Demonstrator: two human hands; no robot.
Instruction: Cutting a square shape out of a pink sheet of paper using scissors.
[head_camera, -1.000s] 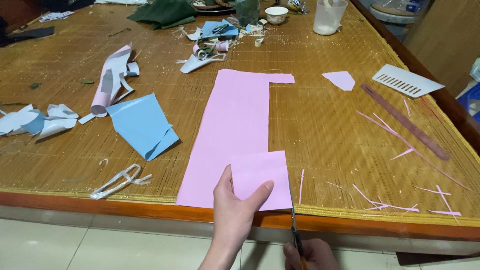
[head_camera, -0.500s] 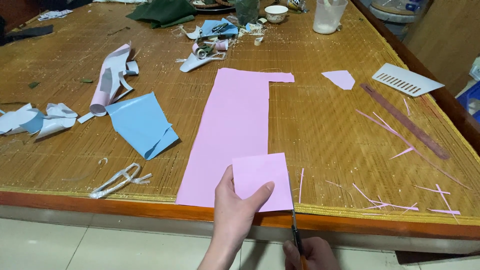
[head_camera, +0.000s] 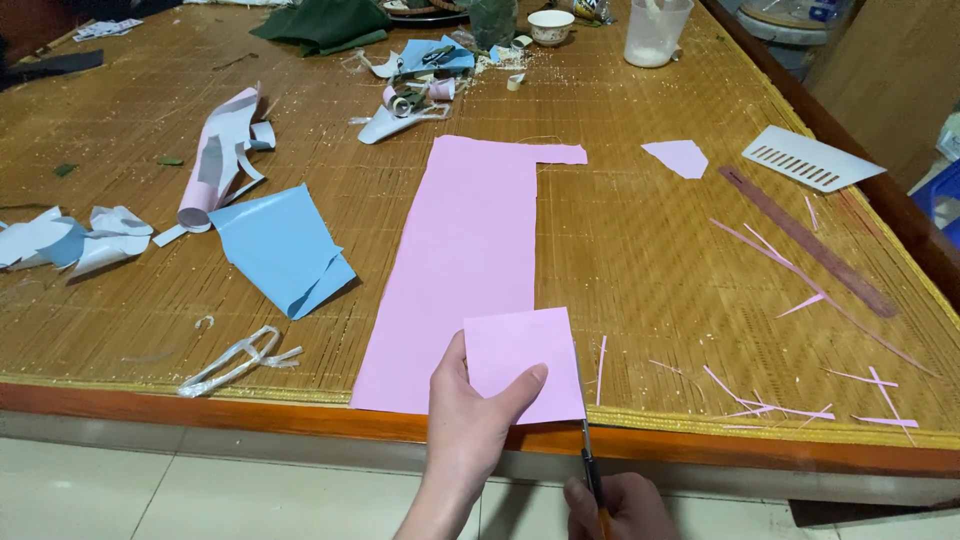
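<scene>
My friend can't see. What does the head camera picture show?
A left hand holds up a small pink paper square while the right hand works scissors at its lower right edge. Behind lies a long pink sheet on a woven mat table, with a blue sheet and paper scraps.

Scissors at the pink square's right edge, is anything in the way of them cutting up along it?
Nothing visible blocks them. The scissors, in the right hand, meet the pink square at its lower right corner; the left hand grips its left side, clear of that edge.
</scene>
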